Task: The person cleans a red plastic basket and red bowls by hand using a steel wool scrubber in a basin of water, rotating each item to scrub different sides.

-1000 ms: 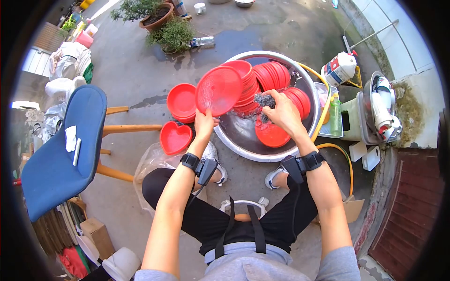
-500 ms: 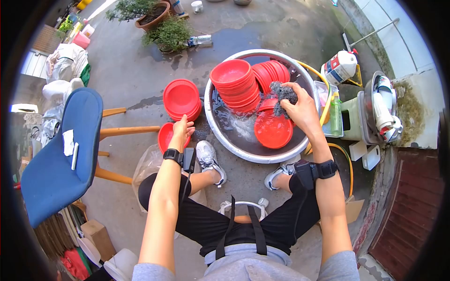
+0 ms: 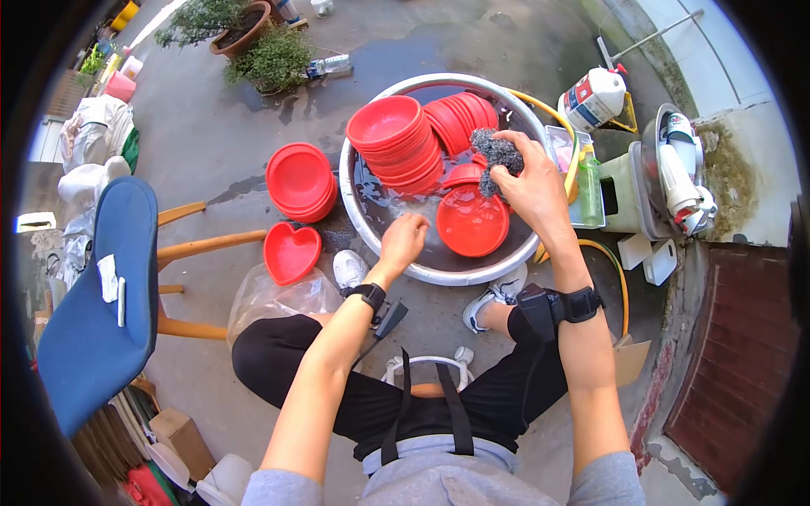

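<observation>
A large metal basin (image 3: 358, 221) of water holds a tall stack of red bowls (image 3: 395, 143), a leaning row of red bowls (image 3: 461, 121) and a red bowl (image 3: 472, 222) at the near right. My right hand (image 3: 535, 181), over the basin's right side, grips a grey scouring pad (image 3: 495, 158). Above the near left rim is my left hand (image 3: 406, 239), its fingers curled together; I cannot make out anything in them. Outside the basin to the left, a stack of red bowls (image 3: 300, 181) stands on the ground beside a red heart-shaped bowl (image 3: 292, 254).
A blue chair (image 3: 105, 295) with wooden legs stands at the left. A yellow hose (image 3: 620, 274) curves round the basin's right side, near a green bottle (image 3: 590, 190) and a white jug (image 3: 593, 99). Potted plants (image 3: 268, 61) are at the back.
My left hand has moved right, from the red bowls on the ground to the basin's near rim, and its fingers have drawn together. The heart-shaped bowl is now uncovered. The view has shifted slightly.
</observation>
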{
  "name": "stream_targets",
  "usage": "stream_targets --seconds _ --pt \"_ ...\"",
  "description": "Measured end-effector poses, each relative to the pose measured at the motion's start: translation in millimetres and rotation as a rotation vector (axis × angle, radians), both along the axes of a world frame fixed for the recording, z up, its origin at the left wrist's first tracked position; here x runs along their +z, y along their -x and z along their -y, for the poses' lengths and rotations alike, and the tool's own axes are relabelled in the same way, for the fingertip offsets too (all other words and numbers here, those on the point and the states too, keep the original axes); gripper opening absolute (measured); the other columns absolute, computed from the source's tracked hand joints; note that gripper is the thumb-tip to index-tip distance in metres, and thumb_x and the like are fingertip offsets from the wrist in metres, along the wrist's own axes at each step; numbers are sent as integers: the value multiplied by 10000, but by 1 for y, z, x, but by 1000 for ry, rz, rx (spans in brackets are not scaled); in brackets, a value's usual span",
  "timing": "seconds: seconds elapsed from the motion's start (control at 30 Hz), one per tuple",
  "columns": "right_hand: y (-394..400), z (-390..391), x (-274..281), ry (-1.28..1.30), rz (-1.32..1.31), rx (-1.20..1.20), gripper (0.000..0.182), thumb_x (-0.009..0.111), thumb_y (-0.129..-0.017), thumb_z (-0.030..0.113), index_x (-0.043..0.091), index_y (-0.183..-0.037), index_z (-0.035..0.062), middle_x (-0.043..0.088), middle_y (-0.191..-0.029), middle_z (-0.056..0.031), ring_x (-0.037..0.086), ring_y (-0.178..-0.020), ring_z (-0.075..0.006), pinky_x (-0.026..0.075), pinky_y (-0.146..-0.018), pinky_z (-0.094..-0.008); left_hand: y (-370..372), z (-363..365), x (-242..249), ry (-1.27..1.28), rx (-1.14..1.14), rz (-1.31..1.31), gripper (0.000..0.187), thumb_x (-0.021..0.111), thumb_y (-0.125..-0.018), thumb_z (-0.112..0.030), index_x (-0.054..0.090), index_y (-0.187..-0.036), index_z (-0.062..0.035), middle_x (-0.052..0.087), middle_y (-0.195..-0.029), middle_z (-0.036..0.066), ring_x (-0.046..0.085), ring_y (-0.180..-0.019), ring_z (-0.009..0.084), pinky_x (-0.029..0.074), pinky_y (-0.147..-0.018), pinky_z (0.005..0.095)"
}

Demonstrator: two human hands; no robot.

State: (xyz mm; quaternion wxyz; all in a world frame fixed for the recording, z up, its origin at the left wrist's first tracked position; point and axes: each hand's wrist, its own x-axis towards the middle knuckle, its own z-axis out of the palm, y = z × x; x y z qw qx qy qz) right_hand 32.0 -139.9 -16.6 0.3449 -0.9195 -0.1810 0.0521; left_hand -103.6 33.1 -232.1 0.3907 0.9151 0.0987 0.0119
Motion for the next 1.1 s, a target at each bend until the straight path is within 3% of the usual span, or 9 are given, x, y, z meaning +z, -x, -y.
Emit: stream_targets --seconds 0.13,0.33,0.5,0.63,0.87,0.93,1.0,1.07,1.1 --pt "-2 10 1 19 53 -17 426 647 -768 217 594 -1182 134 618 -1082 -161 624 -966 -358 501 -845 -431 -5 53 -28 -133 -348 -101 246 601 -840 -117 647 -1081 -99 606 -1173 116 568 -1104 335 475 -918 423" --pt "-6 20 8 28 41 -74 423 649 -761 198 596 -1175 133 620 -1074 -158 632 -944 -352 506 -833 -430 3 86 -69 -380 -484 -343 355 544 -865 -126 623 -1211 -148 549 -1328 87 446 -1305 277 353 -1062 475" --pt "-7 19 10 -15 102 -78 418 649 -755 185 599 -1167 136 619 -1070 -150 631 -940 -348 506 -829 -430 -4 87 -58 -561 -610 -146 213 538 -868 -142 675 -1031 -140 616 -1006 49 599 -979 236 426 -932 431" --pt "-6 21 13 -13 71 -75 418 650 -750 182 602 -1162 133 620 -1069 -152 631 -941 -354 507 -827 -432 4 79 -59 -545 -689 -162 211 546 -834 -138 646 -1016 -104 600 -991 76 588 -970 249 464 -845 402" --pt "-8 28 13 -55 125 -100 414 651 -746 189 612 -1154 131 626 -1066 -160 635 -928 -363 506 -825 -444 -1 65 0 -276 -479 79 156 578 -886 -189 605 -980 -68 606 -903 121 613 -871 307 479 -763 415" --pt "-7 28 17 -40 67 -119 409 652 -748 204 611 -1148 129 627 -1070 -166 634 -932 -366 504 -830 -451 -12 62 9 64 -60 126 190 566 -929 -215 603 -967 -33 620 -863 154 606 -807 366 471 -710 433" --pt "-9 30 13 -40 72 -110 404 651 -750 220 611 -1140 123 626 -1082 -170 633 -941 -363 503 -829 -449 -24 50 13 92 2 98 216 544 -969 -222 578 -943 -11 589 -777 140 596 -716 287 456 -677 378" --pt "-9 29 11 -54 145 -110 386 647 -755 228 611 -1120 110 630 -1077 -176 622 -950 -371 491 -848 -448 -31 33 17 315 70 -65 248 536 -970 -259 556 -926 -16 579 -819 220 562 -762 395 450 -679 417" --pt "-9 28 13 -63 149 -108 386 647 -755 228 611 -1120 110 630 -1077 -176 622 -950 -371 491 -848 -448 -34 25 20 365 87 -42 266 531 -983 -284 547 -938 -22 525 -775 222 540 -689 311 437 -661 386"
